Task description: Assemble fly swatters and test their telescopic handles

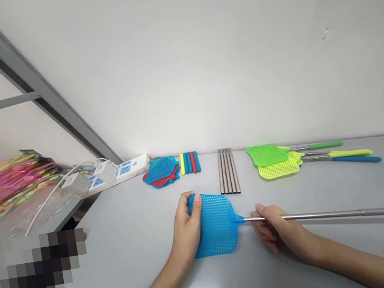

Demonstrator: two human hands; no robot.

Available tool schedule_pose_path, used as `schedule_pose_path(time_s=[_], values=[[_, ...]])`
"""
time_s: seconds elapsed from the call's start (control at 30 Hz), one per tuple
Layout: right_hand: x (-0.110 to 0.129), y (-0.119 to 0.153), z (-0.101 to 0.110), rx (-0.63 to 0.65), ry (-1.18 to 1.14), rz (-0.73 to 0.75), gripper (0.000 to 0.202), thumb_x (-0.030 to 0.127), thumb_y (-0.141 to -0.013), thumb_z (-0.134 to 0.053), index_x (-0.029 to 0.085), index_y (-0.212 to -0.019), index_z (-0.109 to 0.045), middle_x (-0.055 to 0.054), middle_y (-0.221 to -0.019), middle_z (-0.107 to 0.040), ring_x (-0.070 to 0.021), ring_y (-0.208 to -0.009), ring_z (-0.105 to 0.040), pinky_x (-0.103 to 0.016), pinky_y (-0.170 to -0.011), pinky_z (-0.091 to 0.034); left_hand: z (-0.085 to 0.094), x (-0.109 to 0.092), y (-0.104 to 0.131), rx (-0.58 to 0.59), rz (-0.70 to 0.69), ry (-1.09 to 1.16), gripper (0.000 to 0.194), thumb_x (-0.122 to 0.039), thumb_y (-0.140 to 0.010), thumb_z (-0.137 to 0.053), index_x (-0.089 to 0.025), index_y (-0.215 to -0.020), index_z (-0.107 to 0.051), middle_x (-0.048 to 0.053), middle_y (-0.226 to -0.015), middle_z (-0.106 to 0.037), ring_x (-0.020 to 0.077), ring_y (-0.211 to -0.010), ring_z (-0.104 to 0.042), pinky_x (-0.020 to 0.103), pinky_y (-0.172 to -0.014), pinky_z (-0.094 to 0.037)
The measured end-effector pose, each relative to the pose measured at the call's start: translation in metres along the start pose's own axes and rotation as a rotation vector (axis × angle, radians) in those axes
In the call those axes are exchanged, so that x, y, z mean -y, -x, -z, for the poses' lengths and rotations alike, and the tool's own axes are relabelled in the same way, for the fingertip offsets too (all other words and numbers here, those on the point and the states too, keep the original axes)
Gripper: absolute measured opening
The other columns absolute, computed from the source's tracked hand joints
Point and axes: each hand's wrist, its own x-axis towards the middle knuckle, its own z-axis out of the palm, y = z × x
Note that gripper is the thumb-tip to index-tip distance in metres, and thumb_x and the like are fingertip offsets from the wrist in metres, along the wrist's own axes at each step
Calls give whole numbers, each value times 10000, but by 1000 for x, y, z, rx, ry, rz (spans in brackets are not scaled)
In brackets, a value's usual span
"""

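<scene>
"What's at the left end of the smooth grey bench?"

"A white plastic power strip, then a pile of blue and red perforated plastic swatter heads."

"And the grip of the left hand?"

"Clamped on the left edge of a bright-blue perforated plastic head, nearer than the slim silver metal tubes."

"The right hand?"

"Its grip is closed around the thin silver metal rod meeting that head's neck. Behind the rod lie green and yellow plastic swatters."

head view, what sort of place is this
Likely a small hand-assembly workspace: loose handles and metal rods lie in separate rows on a grey table, where the left hand holds a blue swatter head.
</scene>
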Motion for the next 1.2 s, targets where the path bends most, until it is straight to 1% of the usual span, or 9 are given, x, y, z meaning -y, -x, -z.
schedule_pose_path(time_s=[0.23, 0.5, 0.67, 0.8, 0.93, 1.07, 1.2], values=[[3, 1, 1, -13, 57, -8, 492, 474, -866, -261, 187, -469, -307, 57, -385, -278, -81, -364, -332, -229, -449, -276, 2, 3, -5, 28, 8, -5, 302, -476, -763, -455, -192, -863, -479, -19, -689, -482, 140, -624, -461, 254, -591, -385], [8, 3, 1, -40, 87, 3, 495, 470, -866, -287, 190, -458, -274, 59, -371, -271, -75, -365, -299, -230, -453, -272, 2, 3, -9, 15, -45, -69, 294, -467, -768, -447, -186, -844, -489, -8, -708, -499, 157, -669, -479, 267, -628, -383], [9, 3, 1, -102, 129, 50, 483, 459, -856, -338, 188, -459, -288, 55, -368, -310, -74, -372, -296, -229, -445, -260, 3, 2, -12, 2, -78, -93, 281, -455, -763, -455, -181, -818, -490, -3, -722, -511, 154, -671, -486, 262, -630, -389], [11, 4, 2, -170, 151, 69, 472, 436, -848, -387, 186, -457, -297, 55, -368, -319, -73, -381, -293, -234, -452, -250, 5, 2, -14, 6, -77, -79, 286, -457, -756, -463, -178, -817, -492, -12, -669, -504, 142, -609, -481, 257, -598, -394], [9, 6, 5, -229, 68, 102, 462, 428, -838, -418, 188, -463, -298, 58, -375, -299, -74, -382, -275, -244, -442, -226, 9, 1, -18, -5, -73, -96, 296, -464, -754, -461, -178, -827, -490, -15, -661, -495, 136, -594, -469, 252, -580, -388], [5, 6, 7, -318, -66, 149, 473, 416, -826, -445, 195, -457, -249, 67, -392, -232, -69, -370, -248, -257, -436, -196, 15, -1, -23, -33, -97, -111, 293, -463, -752, -462, -178, -811, -490, -16, -656, -491, 131, -588, -463, 244, -570, -382], [3, 4, 9, -395, -190, 190, 480, 403, -808, -478, 197, -454, -227, 71, -418, -190, -65, -363, -239, -263, -430, -172, 17, 1, -24, -24, -104, -114, 291, -466, -759, -455, -181, -807, -486, -22, -654, -486, 125, -579, -458, 241, -573, -382]])
